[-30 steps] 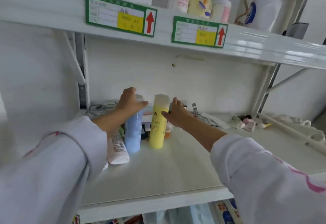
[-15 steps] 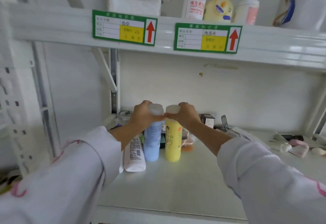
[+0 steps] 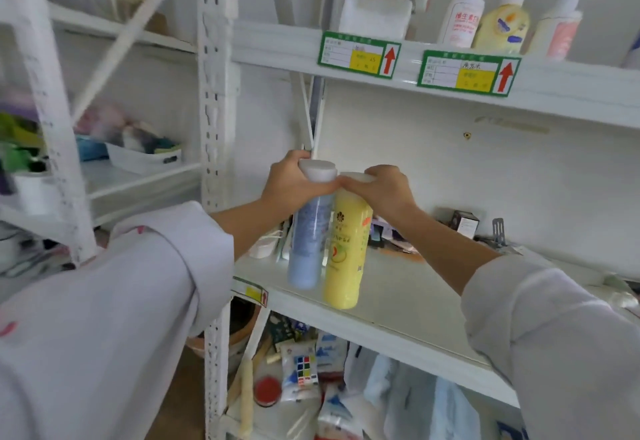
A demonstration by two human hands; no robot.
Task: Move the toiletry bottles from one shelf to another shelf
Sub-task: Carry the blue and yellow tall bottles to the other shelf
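Observation:
My left hand (image 3: 294, 183) grips the top of a tall light-blue bottle (image 3: 308, 242) with a white cap. Right beside it, my right hand (image 3: 384, 194) grips the top of a tall yellow bottle (image 3: 346, 259). Both bottles hang upright, side by side and touching, just above the front part of the white middle shelf (image 3: 398, 304). On the upper shelf (image 3: 571, 83) stand three pump bottles: a white one with red print (image 3: 462, 17), a yellow one (image 3: 504, 24) and a white one with a pink label (image 3: 562, 31).
Small boxes and clutter (image 3: 460, 225) lie at the back of the middle shelf. A white upright post (image 3: 216, 110) stands at the left, with another shelving unit holding a white tray (image 3: 145, 159) beyond it. Bags and a cube puzzle (image 3: 304, 370) fill the shelf below.
Both hands have lifted the blue and yellow bottles off the back of the shelf and drawn them toward its front edge. The view has swung left.

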